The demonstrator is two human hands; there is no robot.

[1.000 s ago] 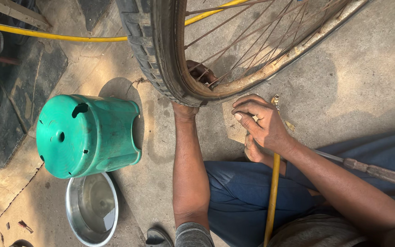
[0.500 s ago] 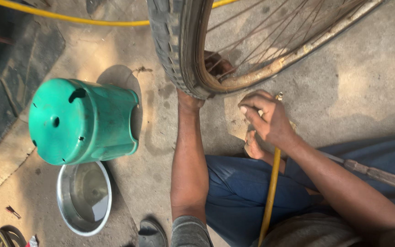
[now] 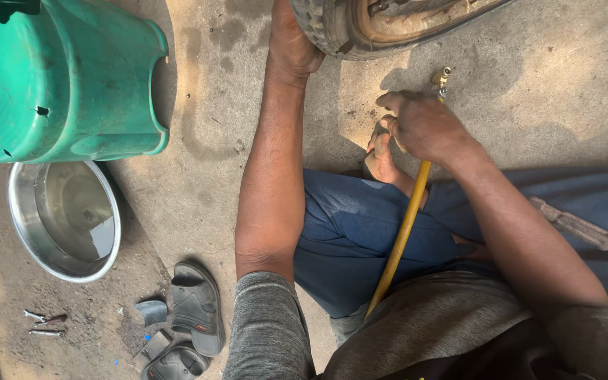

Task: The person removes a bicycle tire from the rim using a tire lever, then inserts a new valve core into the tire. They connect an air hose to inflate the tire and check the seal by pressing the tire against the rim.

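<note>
With my left hand (image 3: 291, 43) gripped around the bicycle tyre (image 3: 332, 24) at the frame's top and my right hand (image 3: 423, 127) pressed around the yellow air hose (image 3: 397, 246), I judge the brass nozzle (image 3: 443, 76) needs squaring against a steadied wheel.

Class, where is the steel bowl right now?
The steel bowl sits on the ground at the left, just below the overturned green bucket, left of the sandals.

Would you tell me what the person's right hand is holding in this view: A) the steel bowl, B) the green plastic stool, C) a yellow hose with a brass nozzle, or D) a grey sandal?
C: the right hand grips the yellow hose, whose brass nozzle sticks out beyond the fingers, while the left hand rests on the tyre.
</note>
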